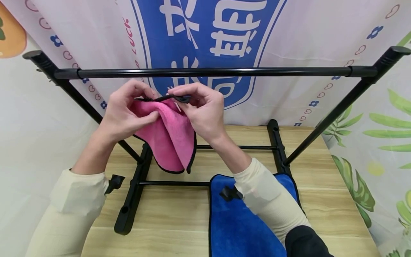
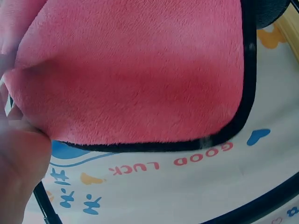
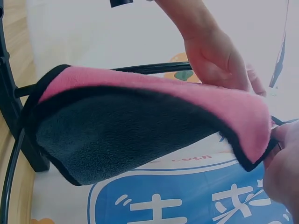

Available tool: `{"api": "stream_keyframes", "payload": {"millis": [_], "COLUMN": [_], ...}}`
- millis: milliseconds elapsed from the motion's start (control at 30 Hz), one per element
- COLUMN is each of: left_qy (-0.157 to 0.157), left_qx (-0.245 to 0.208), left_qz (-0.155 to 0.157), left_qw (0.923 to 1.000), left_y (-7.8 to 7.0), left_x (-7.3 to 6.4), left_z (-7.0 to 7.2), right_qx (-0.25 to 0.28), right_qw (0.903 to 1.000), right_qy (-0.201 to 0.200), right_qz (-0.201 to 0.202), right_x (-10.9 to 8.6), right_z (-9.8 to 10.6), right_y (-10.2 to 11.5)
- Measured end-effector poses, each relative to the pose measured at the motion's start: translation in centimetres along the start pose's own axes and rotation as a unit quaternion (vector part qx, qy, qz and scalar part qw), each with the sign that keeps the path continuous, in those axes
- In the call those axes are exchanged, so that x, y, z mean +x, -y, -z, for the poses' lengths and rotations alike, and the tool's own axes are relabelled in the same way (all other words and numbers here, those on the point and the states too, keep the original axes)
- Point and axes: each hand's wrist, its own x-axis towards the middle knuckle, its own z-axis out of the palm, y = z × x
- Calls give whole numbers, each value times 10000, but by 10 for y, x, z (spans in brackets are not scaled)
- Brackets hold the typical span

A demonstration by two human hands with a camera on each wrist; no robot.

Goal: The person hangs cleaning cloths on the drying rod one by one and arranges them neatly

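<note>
A pink towel (image 1: 171, 146) with black edging and a dark grey back (image 3: 121, 135) hangs in folds between both hands, just below the rack's top bar (image 1: 273, 72). My left hand (image 1: 122, 112) pinches its upper left part, the thumb lying across the pink side. At the upper right, my right hand (image 1: 205, 110) pinches the dark edge between thumb and fingers. Pink pile (image 2: 154, 79) fills much of the left wrist view. Seen from the right wrist, the towel is bent over, with both faces showing. Some fingertips are hidden behind the cloth.
The black rack has slanted side posts (image 1: 340, 110), feet (image 1: 128, 210) and thin lower rods (image 1: 176, 183) on a wooden surface (image 1: 170, 221). A blue towel (image 1: 237, 228) lies at the front right, under my right forearm. Behind hangs a printed curtain (image 1: 308, 35).
</note>
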Motion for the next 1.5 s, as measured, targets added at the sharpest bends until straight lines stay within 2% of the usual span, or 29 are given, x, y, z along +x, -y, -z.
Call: {"api": "stream_keyframes", "payload": {"millis": [100, 267, 367, 567, 667, 767, 933, 1100, 1233, 1367, 1500], "left_qy": [144, 329, 241, 67, -59, -182, -385, -575, -565, -729, -989], "left_qx": [698, 1278, 1391, 1444, 1503, 1707, 2089, 2160, 2297, 2482, 2445], "left_qz": [83, 25, 36, 285, 252, 196, 350, 318, 249, 381, 479], "left_qw": [9974, 9912, 9900, 9891, 9883, 9850, 9766, 9742, 9713, 9652, 9634], "left_y": [1, 3, 2, 0, 1, 2, 0, 0, 2, 5, 9], "left_x": [0, -1, -1, -4, -4, -4, -6, -7, -9, -15, -20], "left_z": [3, 6, 6, 7, 8, 10, 11, 14, 18, 25, 33], "right_qx": [-34, 44, 52, -102, -120, -131, 1, 21, -111, -201, -331], "right_qw": [10000, 9999, 9997, 9994, 9991, 9988, 9983, 9984, 9982, 9971, 9948], "right_qy": [-31, -156, -223, -331, -390, -448, -495, -457, -478, -647, -885], "right_qz": [47, 39, 9, 54, 67, 121, 312, 324, 333, 353, 377], "right_x": [0, 0, 1, 1, 2, 2, 5, 4, 3, 4, 5], "right_z": [0, 1, 2, 5, 7, 9, 11, 12, 14, 18, 24], "right_y": [0, 0, 0, 2, 2, 2, 2, 3, 4, 6, 8]}}
